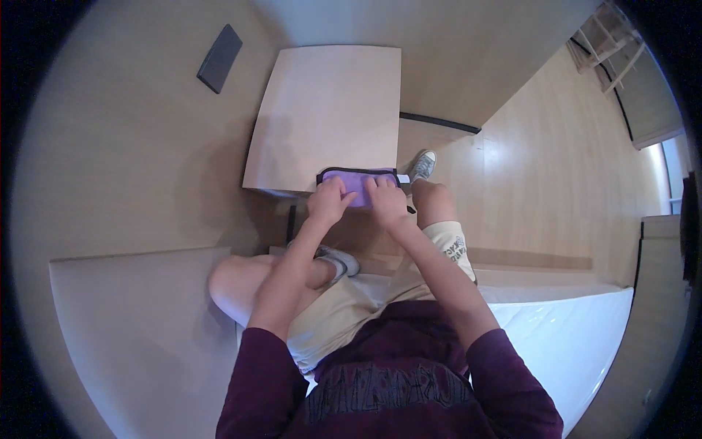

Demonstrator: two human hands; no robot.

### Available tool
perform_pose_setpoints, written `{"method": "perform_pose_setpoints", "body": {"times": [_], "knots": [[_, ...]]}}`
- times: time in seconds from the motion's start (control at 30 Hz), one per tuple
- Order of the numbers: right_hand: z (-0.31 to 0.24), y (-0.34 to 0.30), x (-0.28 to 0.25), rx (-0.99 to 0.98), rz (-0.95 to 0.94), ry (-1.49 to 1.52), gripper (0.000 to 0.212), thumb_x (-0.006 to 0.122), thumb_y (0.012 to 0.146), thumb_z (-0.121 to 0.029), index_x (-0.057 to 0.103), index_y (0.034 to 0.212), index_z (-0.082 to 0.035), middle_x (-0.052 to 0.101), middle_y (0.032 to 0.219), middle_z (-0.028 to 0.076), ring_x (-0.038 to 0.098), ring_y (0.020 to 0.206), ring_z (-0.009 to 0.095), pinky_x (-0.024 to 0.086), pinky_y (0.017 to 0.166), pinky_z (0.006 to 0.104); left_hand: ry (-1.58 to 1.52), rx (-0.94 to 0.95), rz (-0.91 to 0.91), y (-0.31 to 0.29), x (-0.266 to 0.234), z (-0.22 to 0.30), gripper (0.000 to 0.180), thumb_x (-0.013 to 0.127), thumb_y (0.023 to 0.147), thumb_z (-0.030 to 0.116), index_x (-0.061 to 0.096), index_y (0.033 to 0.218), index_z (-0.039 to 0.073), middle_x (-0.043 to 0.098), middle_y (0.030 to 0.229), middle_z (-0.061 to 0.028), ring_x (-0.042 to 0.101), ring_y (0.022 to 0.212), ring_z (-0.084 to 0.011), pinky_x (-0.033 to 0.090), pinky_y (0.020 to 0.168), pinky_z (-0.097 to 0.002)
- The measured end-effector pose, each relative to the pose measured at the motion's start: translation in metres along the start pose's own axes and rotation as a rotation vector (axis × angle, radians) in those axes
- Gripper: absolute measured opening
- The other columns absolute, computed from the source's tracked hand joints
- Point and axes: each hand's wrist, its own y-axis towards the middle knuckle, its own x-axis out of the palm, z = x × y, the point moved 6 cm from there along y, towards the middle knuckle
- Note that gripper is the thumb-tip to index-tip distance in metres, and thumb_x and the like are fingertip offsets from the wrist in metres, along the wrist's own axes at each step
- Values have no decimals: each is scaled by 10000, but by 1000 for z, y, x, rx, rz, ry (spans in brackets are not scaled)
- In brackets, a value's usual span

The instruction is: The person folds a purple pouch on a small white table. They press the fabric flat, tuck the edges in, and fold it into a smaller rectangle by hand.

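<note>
A small purple zip pouch (pixel 356 181) with black edging lies at the front edge of the pale wooden bedside table (pixel 329 102), partly overhanging it. My left hand (pixel 330 200) is closed on the pouch's left side, thumb pointing inward over the purple face. On the right side, my right hand (pixel 386 197) grips the pouch with bent fingers pressed on its face. A small white tag (pixel 403 178) sticks out at its right end. A short black piece shows below my right hand; I cannot tell what it is.
I sit on a mattress (pixel 556 351) in a white cover. A dark grey rectangular panel (pixel 220 59) is on the wall to the left of the table. Wooden floor (pixel 541 183) stretches to the right, with a light wooden rack (pixel 609 44) at the far right. A pale board (pixel 146 329) stands at left.
</note>
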Motion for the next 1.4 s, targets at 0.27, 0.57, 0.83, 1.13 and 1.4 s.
{"method": "perform_pose_setpoints", "body": {"times": [0.27,0.57,0.83,1.13,1.4], "knots": [[-17,-19,16,92,-130,-111,252,547,823,-108,492,1066,-70,597,946,110,652,835,255,554,619,365,616,245,-100,-27,-8,42,620,792,649,390,479,1051,37,540,1029,-91,542,1008,-245,443,867,-431],[-8,-38,-1,103,-67,412,347,637,712,-101,541,1046,-89,573,890,129,619,817,315,516,711,414,481,329,-62,-15,-11,29,300,670,708,145,571,990,116,584,962,-76,581,944,-227,465,745,-408],[22,-23,-46,172,-77,688,224,686,730,-86,681,952,-59,595,842,77,600,782,194,492,689,311,180,247,-451,-18,-75,30,198,579,781,127,664,958,109,650,985,-131,631,913,-304,505,771,-426],[34,50,-105,91,320,296,310,662,783,-121,620,1083,-53,626,1024,120,609,920,227,494,777,328,80,97,-81,14,-115,-3,202,584,837,169,622,1019,91,623,1038,-99,588,1002,-283,480,835,-417],[-5,33,-55,-50,143,451,389,578,782,-84,549,1166,-30,542,1238,187,514,1150,348,431,958,423,195,69,-227,28,-82,-6,384,627,819,222,548,1177,107,511,1232,-106,488,1161,-289,436,919,-462]]}}
